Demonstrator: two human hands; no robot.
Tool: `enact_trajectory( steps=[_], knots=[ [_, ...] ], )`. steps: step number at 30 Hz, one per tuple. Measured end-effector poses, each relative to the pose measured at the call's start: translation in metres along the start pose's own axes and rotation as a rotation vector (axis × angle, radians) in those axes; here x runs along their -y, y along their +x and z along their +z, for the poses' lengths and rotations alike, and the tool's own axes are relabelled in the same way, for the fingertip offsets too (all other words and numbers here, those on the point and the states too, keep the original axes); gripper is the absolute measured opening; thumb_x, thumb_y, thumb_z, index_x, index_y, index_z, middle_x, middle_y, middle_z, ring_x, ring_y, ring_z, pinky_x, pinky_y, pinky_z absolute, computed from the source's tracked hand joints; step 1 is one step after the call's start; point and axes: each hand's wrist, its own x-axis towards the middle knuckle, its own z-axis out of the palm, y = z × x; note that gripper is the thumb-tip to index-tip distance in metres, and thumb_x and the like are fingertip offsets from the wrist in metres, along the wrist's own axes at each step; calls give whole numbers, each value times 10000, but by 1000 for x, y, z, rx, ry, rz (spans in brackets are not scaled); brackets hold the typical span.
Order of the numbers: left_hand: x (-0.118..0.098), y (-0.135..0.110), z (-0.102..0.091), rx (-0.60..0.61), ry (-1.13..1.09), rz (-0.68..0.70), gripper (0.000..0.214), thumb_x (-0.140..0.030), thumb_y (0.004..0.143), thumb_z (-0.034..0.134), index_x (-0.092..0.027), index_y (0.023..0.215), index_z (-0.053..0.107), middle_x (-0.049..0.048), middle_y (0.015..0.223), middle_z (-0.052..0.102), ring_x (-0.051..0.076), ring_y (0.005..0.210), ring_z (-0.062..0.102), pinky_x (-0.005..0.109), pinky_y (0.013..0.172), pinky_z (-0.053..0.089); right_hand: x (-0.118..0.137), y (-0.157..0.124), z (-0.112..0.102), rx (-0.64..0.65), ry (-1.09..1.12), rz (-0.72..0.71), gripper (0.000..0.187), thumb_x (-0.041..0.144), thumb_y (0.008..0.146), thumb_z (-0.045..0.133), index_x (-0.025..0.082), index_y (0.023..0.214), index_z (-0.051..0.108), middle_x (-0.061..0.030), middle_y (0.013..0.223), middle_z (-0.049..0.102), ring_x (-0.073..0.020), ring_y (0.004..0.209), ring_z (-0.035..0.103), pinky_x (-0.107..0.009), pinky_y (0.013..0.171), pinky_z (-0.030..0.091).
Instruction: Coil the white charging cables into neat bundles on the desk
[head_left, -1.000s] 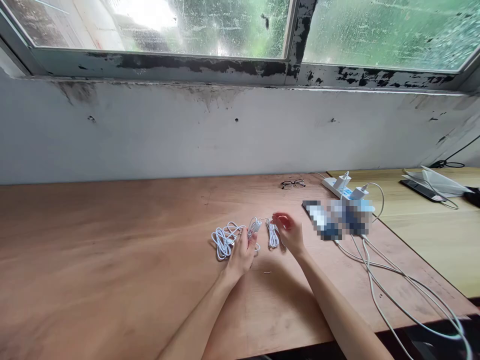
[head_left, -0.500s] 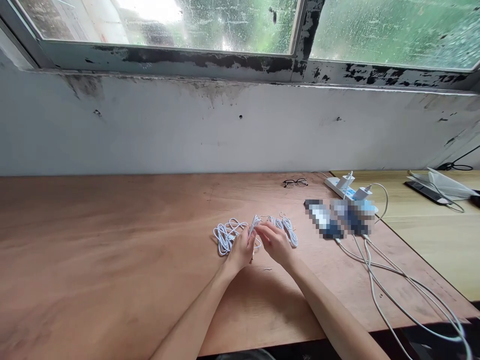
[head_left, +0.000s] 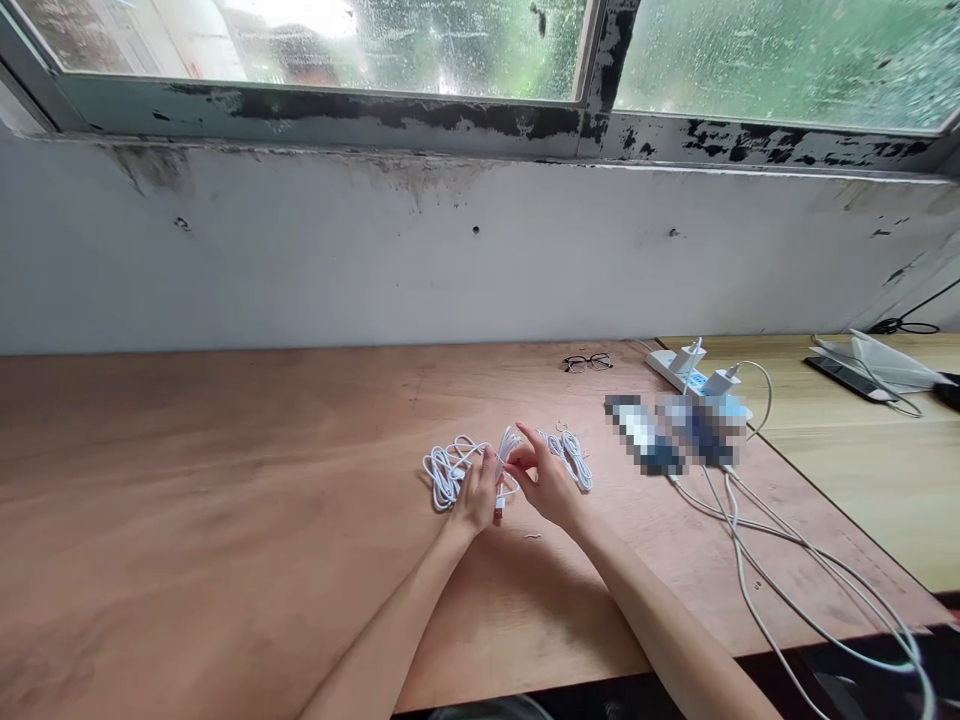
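My left hand [head_left: 474,497] is closed around a folded bundle of white USB cable [head_left: 508,442], whose loops stick up above the fingers. A USB plug [head_left: 499,507] hangs below the bundle, beside the left thumb side. My right hand [head_left: 551,490] pinches with thumb and fingers at the bundle's right side, its index finger raised. Whatever lies in that pinch is too small to make out. A loosely coiled white cable [head_left: 444,478] lies left of my hands. Behind the right hand rests a neatly bundled white cable [head_left: 576,460].
A short wire tie [head_left: 532,536] lies near my wrists. Eyeglasses [head_left: 588,362] sit by the wall. To the right are a power strip [head_left: 663,362] with chargers, two blurred devices [head_left: 645,436], long white cords [head_left: 795,540] and a dark tablet-like slab [head_left: 847,380].
My right index finger has lifted away from the bundle while the other fingers pinch at it. The USB plug under the bundle now shows more clearly. The view has shifted slightly.
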Motion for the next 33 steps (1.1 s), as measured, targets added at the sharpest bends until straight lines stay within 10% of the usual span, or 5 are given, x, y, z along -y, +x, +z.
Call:
enact_trajectory(
  steps=[15,22,33],
  knots=[
    [-3,5,5,-115,-324,-101,457,-617,750,479,-167,676,509,15,642,564,133,591,555,247,541,439,10,-5,20,-176,104,202,678,213,853,500,238,1413,118,-4,763,590,-132,567,547,-251,509,476],
    [-19,1,5,-58,-498,-118,412,-555,697,577,-163,618,478,-31,537,485,80,476,448,215,475,371,6,-1,17,-35,487,302,591,314,834,552,236,1358,290,-5,770,559,-131,674,549,-244,583,475],
    [-19,-1,5,52,-551,-160,309,-434,652,646,-156,591,526,-66,468,416,47,386,316,191,400,249,11,11,-10,284,417,292,387,399,840,542,202,1172,525,3,721,488,-101,562,397,-236,498,368]
  ],
)
